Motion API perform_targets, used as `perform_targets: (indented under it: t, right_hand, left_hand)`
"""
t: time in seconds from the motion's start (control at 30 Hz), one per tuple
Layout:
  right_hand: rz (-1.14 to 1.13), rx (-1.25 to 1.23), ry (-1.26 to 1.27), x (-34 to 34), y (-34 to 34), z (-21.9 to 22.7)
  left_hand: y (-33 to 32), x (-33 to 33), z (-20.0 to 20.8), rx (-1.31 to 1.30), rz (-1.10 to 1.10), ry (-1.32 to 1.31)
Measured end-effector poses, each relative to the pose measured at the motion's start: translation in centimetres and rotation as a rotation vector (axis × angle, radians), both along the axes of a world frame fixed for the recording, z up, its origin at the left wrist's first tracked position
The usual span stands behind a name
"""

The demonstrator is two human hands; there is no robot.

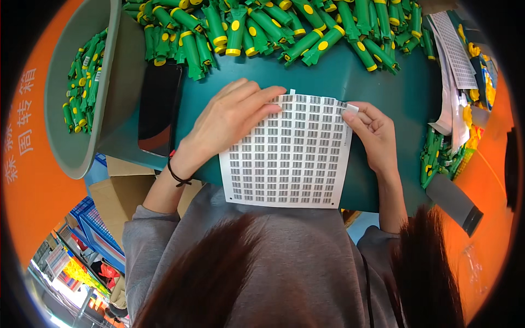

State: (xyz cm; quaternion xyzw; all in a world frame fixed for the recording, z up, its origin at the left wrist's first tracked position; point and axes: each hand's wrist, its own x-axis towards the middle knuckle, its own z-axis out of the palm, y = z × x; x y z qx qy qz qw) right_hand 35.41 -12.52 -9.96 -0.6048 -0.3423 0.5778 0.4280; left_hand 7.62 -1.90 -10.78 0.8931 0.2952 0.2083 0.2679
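White paper sheet of small barcode stickers (290,153) lies flat on dark green surface (383,82). Left hand (229,123) presses it, fingers spread; right hand (372,134) fingers pinch one peeled sticker at top-right corner. Likely thin, floppy, light; best lifted by edges.

Bare desk (377,76) lies open above the label sheet (290,153). Green toy pile (273,27) blocks the far edge. A phone (158,106) flanks the left.
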Motion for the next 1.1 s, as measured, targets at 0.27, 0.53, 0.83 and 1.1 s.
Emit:
perform_targets:
  t: [0.27, 0.53, 0.83, 1.1]
  right_hand:
    - [-0.086, 0.096, 0.036, -0.9, -1.1, -0.2]
    - [-0.138, 0.093, 0.019, -1.0, -1.1, 0.0]
    - [-0.062, 0.403, -0.236, -1.7, -1.5, -0.2]
    - [-0.055, 0.404, -0.282, -1.8, -1.5, -0.2]
  left_hand:
    - [-1.2, 5.3, 2.9, 0.24, 0.098, -0.131]
    - [-1.2, 6.8, 0.3, 0.038, 0.032, -0.303]
    - [-0.4, 7.7, 1.1, -0.168, -0.032, -0.306]
    - [-0.1, 7.7, 1.0, 0.002, -0.047, -0.304]
